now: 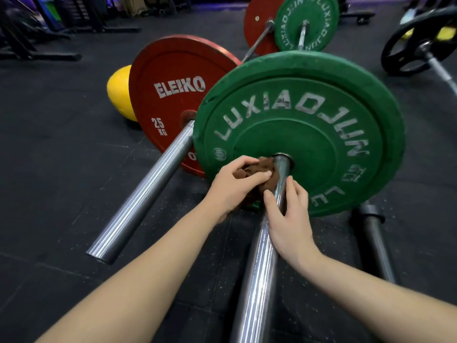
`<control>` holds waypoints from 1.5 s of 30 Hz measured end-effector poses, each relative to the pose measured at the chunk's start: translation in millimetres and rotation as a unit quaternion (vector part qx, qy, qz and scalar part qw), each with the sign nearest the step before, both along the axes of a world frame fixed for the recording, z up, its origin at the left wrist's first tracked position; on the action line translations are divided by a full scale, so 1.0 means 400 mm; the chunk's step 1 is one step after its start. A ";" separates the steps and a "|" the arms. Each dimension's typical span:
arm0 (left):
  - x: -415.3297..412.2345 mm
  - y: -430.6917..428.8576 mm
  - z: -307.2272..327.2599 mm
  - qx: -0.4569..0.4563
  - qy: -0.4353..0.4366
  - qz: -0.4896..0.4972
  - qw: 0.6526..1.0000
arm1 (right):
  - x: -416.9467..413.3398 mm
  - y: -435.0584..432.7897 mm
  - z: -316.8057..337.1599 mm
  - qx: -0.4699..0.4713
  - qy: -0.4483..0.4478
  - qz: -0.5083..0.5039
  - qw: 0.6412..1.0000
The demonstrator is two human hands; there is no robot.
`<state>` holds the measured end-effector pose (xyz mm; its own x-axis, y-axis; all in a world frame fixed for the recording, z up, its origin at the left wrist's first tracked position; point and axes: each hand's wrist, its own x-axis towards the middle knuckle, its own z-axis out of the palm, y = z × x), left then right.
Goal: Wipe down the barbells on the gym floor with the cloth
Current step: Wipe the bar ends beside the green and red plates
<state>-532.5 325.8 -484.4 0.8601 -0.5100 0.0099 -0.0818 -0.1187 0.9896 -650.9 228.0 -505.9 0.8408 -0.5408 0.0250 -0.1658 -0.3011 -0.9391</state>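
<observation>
A chrome barbell sleeve (257, 276) runs from the bottom middle up into a green LUXIAOJUN plate (309, 115). A crumpled brown cloth (257, 169) sits against the sleeve just below the plate's hub. My left hand (235, 184) grips the cloth from the left. My right hand (289, 219) rests on the sleeve, fingers curled over its top and thumb touching the cloth. To the left lies a second barbell (138, 201) with a red ELEIKO 25 kg plate (173, 95).
A yellow plate (118, 92) sits behind the red one. A dark bar end (373, 233) lies on the black rubber floor to the right. A black plate on another bar (415, 43) stands at the far right. Racks line the back left.
</observation>
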 end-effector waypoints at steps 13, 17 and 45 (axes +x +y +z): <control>0.004 -0.028 -0.001 0.026 -0.032 0.031 0.999 | 0.003 0.012 -0.006 0.033 -0.011 -0.004 0.999; -0.035 0.025 -0.012 -0.008 -0.010 -0.015 1.000 | -0.001 0.003 -0.012 0.032 -0.009 -0.001 0.999; -0.046 -0.014 0.000 -0.004 0.025 0.050 0.998 | 0.009 0.002 -0.013 0.008 0.012 0.007 1.000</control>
<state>-550.9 320.3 -484.5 0.9066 -0.4208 -0.0305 -0.0209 -0.1169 0.9929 -647.5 228.9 -511.2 0.8482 -0.5297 -0.0031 -0.1839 -0.2891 -0.9395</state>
